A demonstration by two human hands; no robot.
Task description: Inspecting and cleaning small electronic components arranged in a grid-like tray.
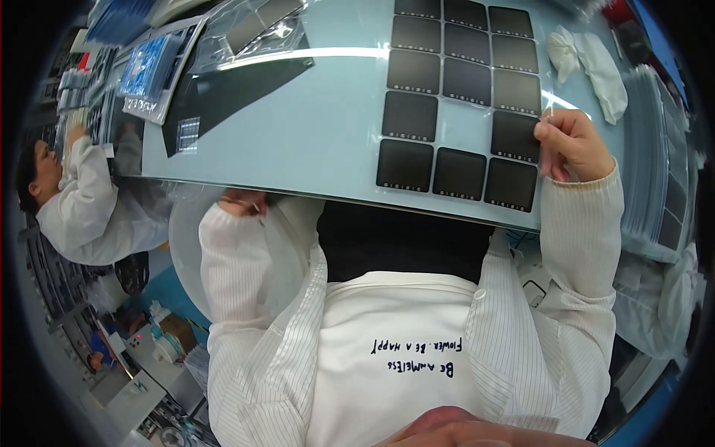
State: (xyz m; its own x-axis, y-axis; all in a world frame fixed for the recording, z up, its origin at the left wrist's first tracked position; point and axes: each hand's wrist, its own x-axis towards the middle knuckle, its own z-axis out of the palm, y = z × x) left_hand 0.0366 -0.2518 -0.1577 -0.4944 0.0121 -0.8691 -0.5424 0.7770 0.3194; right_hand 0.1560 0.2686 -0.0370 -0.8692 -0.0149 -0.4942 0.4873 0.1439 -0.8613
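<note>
Several dark, rounded-square flat pieces (404, 165) lie in three columns on the light-blue tabletop (328, 127), seemingly within a clear plastic sheet. One spot in the middle column, second row from the near edge, shows bare blue. My right hand (577, 145) is at the right edge of this sheet, thumb and forefinger pinched on its border beside a dark piece; the other fingers curl under. My left hand (246, 201) is low at the table's near edge, left of the pieces. Its fingers are mostly hidden, and whether it holds anything does not show.
Crumpled white gloves (599, 74) lie right of the sheet. A tall stack of clear trays (648, 156) stands beyond my right arm. Blue-and-white packets (153, 67) and a clear bag (257, 33) lie at far left. A co-worker in white (82, 201) sits to the left.
</note>
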